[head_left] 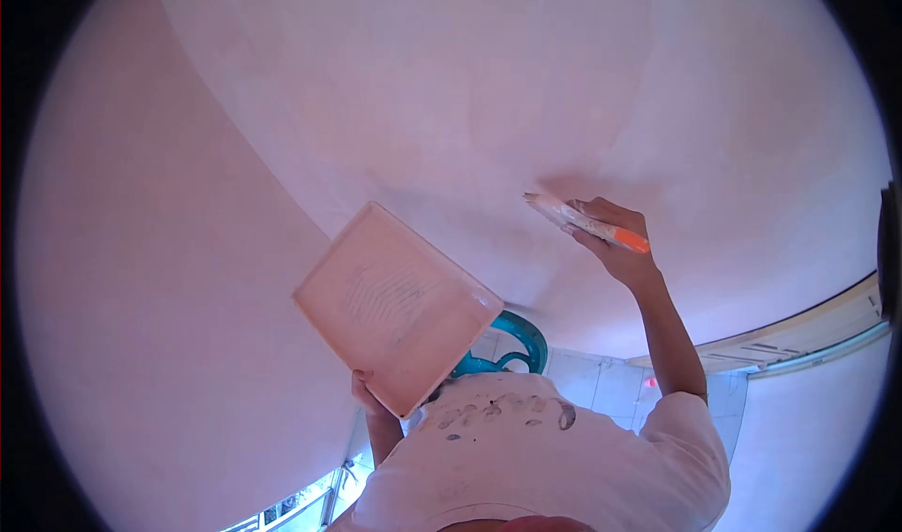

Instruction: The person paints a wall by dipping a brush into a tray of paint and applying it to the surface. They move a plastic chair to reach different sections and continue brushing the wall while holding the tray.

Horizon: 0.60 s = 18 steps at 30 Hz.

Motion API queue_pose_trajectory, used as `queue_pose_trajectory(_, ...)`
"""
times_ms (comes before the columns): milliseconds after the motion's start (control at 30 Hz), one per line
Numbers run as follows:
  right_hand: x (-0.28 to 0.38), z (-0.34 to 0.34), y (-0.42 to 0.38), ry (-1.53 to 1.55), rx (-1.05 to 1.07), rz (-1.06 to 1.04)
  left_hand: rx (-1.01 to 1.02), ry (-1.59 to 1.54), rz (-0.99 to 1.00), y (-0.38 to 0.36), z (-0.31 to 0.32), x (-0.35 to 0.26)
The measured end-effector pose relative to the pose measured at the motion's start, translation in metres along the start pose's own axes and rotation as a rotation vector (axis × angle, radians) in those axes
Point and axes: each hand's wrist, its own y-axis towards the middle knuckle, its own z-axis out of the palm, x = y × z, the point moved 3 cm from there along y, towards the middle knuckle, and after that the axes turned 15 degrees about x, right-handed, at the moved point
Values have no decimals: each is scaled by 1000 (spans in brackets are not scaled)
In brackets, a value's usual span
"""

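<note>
Pale pink plastic makes up the shallow tray, which sits at about seven o'clock from the centre of the view, turned cornerwise, with a raised rim and a patch of greyish ridged marks toward its ten o'clock side. The person's left hand is closed on the tray's edge at seven o'clock; fingertips curl over the rim, and the rest of the grip is hidden underneath. At three o'clock the right hand is curled around the handle of a brush, thumb and fingers closed on it. The brush's orange end points toward four o'clock and its bristles toward ten, well apart from the tray. Its tip is close to a smooth, pinkish wall, where a shadow falls; whether it touches cannot be told.

Just beyond the tray, at five o'clock, a curved teal object shows above pale floor tiles. White cloth with dark smudges covers the person's torso, a shirt spreading from five to six o'clock. A bright window lies at seven, near the outer rim of the view.
</note>
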Motion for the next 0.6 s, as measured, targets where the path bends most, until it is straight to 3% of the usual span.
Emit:
queue_pose_trajectory(67,-1,7,-7,-70,31,11,-4,-9,12,-1,3,-2)
queue_pose_trajectory(267,-20,61,-37,243,4,227,11,-20,12,2,2,-5)
queue_pose_trajectory(433,-33,86,-61,306,-89,339,-50,75,-8,2,-19,-6)
queue_pose_trajectory(600,-43,112,-68,497,-236,520,57,-28,-13,24,-82,-5)
